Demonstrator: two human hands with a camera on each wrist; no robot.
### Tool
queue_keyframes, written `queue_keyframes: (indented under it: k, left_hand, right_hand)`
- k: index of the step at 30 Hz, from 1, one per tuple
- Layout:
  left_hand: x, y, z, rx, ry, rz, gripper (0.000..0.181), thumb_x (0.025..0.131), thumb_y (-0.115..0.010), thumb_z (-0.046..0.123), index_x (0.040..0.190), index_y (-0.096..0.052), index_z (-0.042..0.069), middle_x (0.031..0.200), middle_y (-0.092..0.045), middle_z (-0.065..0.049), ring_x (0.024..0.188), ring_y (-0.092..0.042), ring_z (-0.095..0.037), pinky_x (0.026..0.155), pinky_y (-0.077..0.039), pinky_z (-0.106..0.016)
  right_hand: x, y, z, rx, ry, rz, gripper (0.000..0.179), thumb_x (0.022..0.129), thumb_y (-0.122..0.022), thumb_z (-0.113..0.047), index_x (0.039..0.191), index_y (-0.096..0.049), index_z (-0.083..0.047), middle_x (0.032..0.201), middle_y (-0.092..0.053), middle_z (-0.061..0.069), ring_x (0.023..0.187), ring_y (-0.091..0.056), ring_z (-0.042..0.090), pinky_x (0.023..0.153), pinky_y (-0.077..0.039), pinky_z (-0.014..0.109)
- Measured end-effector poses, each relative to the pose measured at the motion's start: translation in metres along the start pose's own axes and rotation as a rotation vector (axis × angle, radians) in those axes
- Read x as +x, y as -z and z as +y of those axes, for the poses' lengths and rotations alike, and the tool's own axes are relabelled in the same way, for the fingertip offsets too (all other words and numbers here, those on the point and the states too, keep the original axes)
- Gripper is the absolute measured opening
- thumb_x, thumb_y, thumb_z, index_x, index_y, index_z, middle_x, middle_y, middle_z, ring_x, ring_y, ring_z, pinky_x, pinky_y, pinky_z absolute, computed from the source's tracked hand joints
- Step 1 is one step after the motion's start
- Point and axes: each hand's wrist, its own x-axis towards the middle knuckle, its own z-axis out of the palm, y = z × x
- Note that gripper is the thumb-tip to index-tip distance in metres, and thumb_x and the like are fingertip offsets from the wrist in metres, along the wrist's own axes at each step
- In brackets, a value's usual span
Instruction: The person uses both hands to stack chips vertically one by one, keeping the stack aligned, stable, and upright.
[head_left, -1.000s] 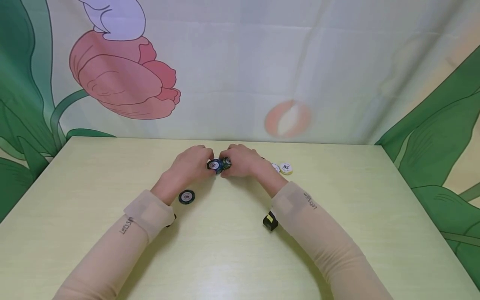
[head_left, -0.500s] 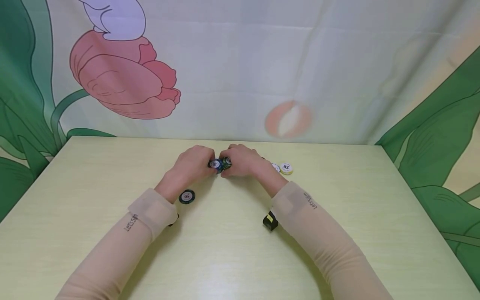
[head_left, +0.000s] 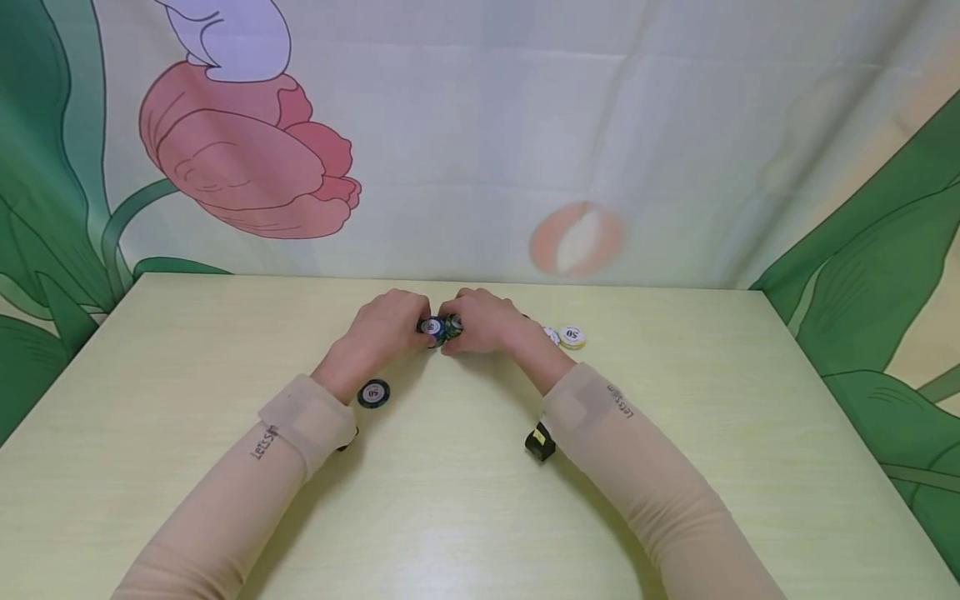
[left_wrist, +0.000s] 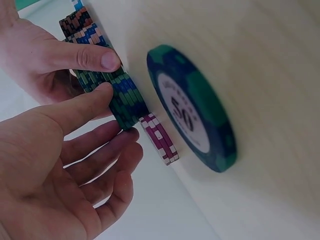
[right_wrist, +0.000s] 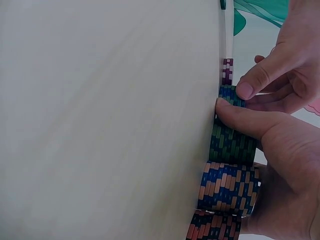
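My left hand pinches a short stack of blue-and-green poker chips between thumb and fingers at the table's far side. Close against it, my right hand grips a stack of dark green poker chips. In the right wrist view the two stacks meet, both thumbs lying along the near faces. A blue-and-peach chip stack and a dark red-and-blue stack stand beside the right hand. Past the left fingers sits a low maroon-and-white stack. Both hands partly cover the chips.
A single dark chip marked 50 lies near the left wrist. White-and-yellow chips lie right of the right wrist, with white ones partly hidden beside them. A printed curtain hangs behind the table's far edge.
My left hand and forearm have shifted slightly right and away, bringing the blue-and-green chips closer against the dark green stack. The right hand has stayed in place.
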Motion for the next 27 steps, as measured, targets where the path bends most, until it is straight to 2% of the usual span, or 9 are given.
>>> queue_keyframes:
  k: [8, 17, 22, 27]
  left_hand:
    - [0.001, -0.003, -0.003, -0.009, -0.002, 0.002, 0.023, 0.09, -0.082, 0.016, 0.103, -0.072, 0.0, 0.095, -0.07, -0.009, 0.08, -0.061, -0.023, 0.075, -0.054, -0.039]
    - [-0.007, 0.001, -0.008, -0.023, 0.023, 0.019, 0.031, 0.088, -0.084, 0.019, 0.107, -0.067, 0.002, 0.096, -0.066, -0.009, 0.084, -0.058, -0.025, 0.074, -0.051, -0.039]
    - [-0.014, 0.007, -0.011, -0.021, 0.03, -0.008, 0.022, 0.086, -0.084, 0.015, 0.097, -0.069, 0.003, 0.087, -0.065, -0.007, 0.079, -0.058, -0.024, 0.071, -0.05, -0.038]
    - [-0.026, 0.015, -0.013, -0.039, 0.061, -0.1, 0.013, 0.088, -0.081, 0.012, 0.087, -0.069, 0.006, 0.081, -0.063, -0.005, 0.075, -0.056, -0.023, 0.068, -0.047, -0.037]
  right_hand:
    - [0.0, -0.001, 0.0, -0.008, -0.004, 0.004, 0.043, 0.09, -0.079, -0.038, 0.13, -0.068, -0.024, 0.125, -0.059, 0.004, 0.111, -0.055, 0.023, 0.09, -0.048, 0.054]
    - [0.0, 0.0, -0.001, -0.005, -0.012, 0.002, 0.045, 0.09, -0.079, -0.039, 0.13, -0.067, -0.024, 0.126, -0.059, 0.004, 0.112, -0.055, 0.023, 0.09, -0.048, 0.054]
    - [0.0, 0.0, -0.001, -0.004, -0.013, 0.004, 0.046, 0.09, -0.08, -0.039, 0.131, -0.067, -0.023, 0.126, -0.059, 0.004, 0.112, -0.055, 0.023, 0.09, -0.048, 0.053]
    - [0.0, 0.0, -0.001, -0.008, -0.011, 0.002, 0.049, 0.09, -0.079, -0.041, 0.133, -0.066, -0.023, 0.128, -0.059, 0.004, 0.114, -0.054, 0.023, 0.091, -0.048, 0.053]
